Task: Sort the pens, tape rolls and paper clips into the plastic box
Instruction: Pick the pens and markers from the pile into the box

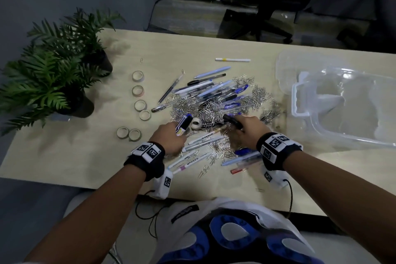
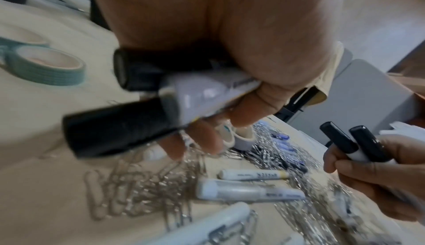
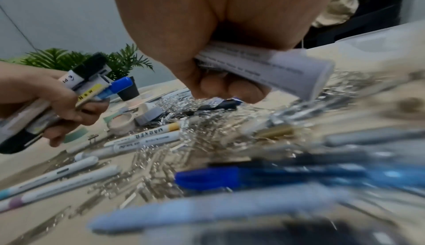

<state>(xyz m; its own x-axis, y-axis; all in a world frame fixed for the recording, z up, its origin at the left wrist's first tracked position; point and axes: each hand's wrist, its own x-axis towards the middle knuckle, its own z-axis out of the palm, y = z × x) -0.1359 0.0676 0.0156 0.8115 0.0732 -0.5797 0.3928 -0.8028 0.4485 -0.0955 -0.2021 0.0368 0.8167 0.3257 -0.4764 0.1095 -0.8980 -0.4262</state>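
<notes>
A: How do the person's hands stand?

B: The left hand (image 1: pixel 171 139) is clenched round a bundle of markers (image 1: pixel 183 124) with black and blue caps, their capped ends sticking out past the fingers (image 2: pixel 204 140). The right hand (image 1: pixel 244 133) grips two black-capped markers (image 2: pixel 354 143), caps pointing away from the person.

A: Where does the pile lie relative to them?

B: Both hands hover at the near edge of it. The heap of paper clips (image 1: pixel 192 109) spreads just beyond and between them, with the loose pens (image 1: pixel 218 90) lying across its top. More white markers (image 1: pixel 203 141) lie on the table (image 1: pixel 85 156) between the two wrists, and a blue-capped pen (image 3: pixel 207 178) rests just under the right wrist.

A: The tape rolls?

B: A row of tape rolls (image 1: pixel 139 90) sits left of the heap, well clear of the left hand, and a pair (image 1: pixel 128 133) lies just left of that hand. Another small roll (image 1: pixel 196 123) sits in the clips between the hands.

A: And the plastic box?

B: The plastic box (image 1: pixel 321 130) stands at the right end of the table, apart from the right hand, with a clear lid (image 1: pixel 285 66) beside it. Potted plants (image 1: pixel 53 66) stand at the far left.
</notes>
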